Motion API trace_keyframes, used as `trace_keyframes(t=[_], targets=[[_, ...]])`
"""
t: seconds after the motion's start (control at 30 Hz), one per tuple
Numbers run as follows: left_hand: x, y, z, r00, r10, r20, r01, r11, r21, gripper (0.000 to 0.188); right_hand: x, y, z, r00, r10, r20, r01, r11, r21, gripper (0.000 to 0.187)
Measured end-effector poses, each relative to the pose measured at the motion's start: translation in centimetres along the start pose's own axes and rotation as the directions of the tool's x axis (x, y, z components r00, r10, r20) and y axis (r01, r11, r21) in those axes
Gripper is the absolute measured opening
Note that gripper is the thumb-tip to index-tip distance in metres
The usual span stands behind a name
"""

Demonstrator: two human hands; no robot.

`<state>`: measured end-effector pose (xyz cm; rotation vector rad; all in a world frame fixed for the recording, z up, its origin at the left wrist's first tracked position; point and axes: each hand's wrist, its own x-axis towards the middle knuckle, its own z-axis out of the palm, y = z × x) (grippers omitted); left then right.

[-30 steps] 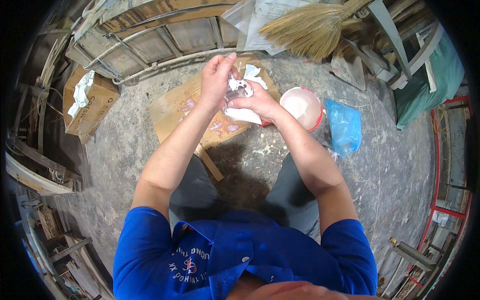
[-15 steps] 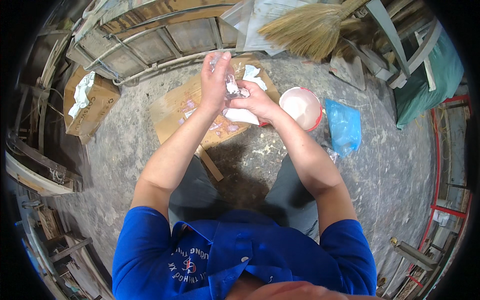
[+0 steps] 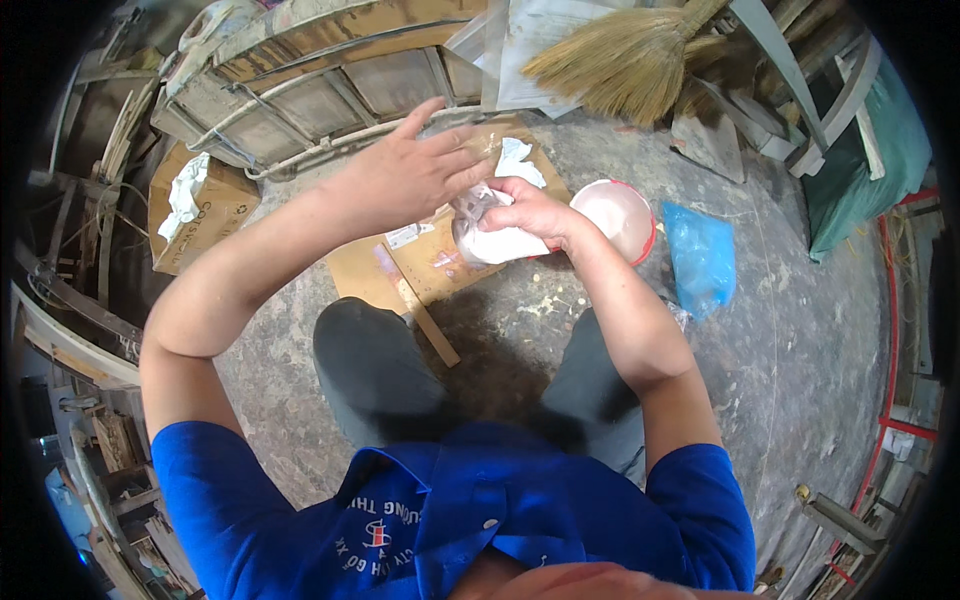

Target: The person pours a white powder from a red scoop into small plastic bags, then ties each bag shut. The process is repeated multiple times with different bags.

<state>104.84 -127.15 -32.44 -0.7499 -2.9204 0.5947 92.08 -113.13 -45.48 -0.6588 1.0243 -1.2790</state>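
Observation:
My right hand (image 3: 532, 212) is closed around the gathered neck of a clear plastic bag (image 3: 490, 242) with white stuff in it. Whether that is powder or paste I cannot tell. Up and to the left of the bag, my left hand (image 3: 425, 168) has its fingers spread and holds nothing, its fingertips close to the bag's top. Both hands are over a flat, stained cardboard sheet (image 3: 352, 275). Just right of my right hand stands a white tub with a red rim (image 3: 652, 232). A thin wooden stick (image 3: 426, 320) lies partly on the cardboard, nearer my legs.
A blue plastic bag (image 3: 700, 262) lies right of the tub. Crumpled white paper or cloth (image 3: 520, 162) rests on the cardboard's far part. A cardboard box (image 3: 215, 220) stands at left. A straw broom (image 3: 615, 60) and a framed panel (image 3: 320, 90) are at the back.
My left hand has let go of the plastic bag and swung up and left, its fingers opening. My right hand keeps hold of the bag. The view has shifted slightly.

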Motion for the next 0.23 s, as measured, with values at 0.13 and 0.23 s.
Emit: trace_keyframes(t=[0.13, 0.23], targets=[[-0.5, -0.2, 1.6, 0.965, -0.055, 0.256, 0.064, 0.998, -0.026, 0.016, 0.2, 0.3, -0.5, 0.995, 0.002, 0.103, 0.000, 1.000, -0.017, 0.047], [-0.9, -0.3, 2.1, 0.951, -0.085, 0.297, 0.088, 0.996, 0.002, 0.016, 0.3, 0.5, -1.3, 0.993, 0.019, 0.117, -0.010, 0.997, -0.080, 0.048]])
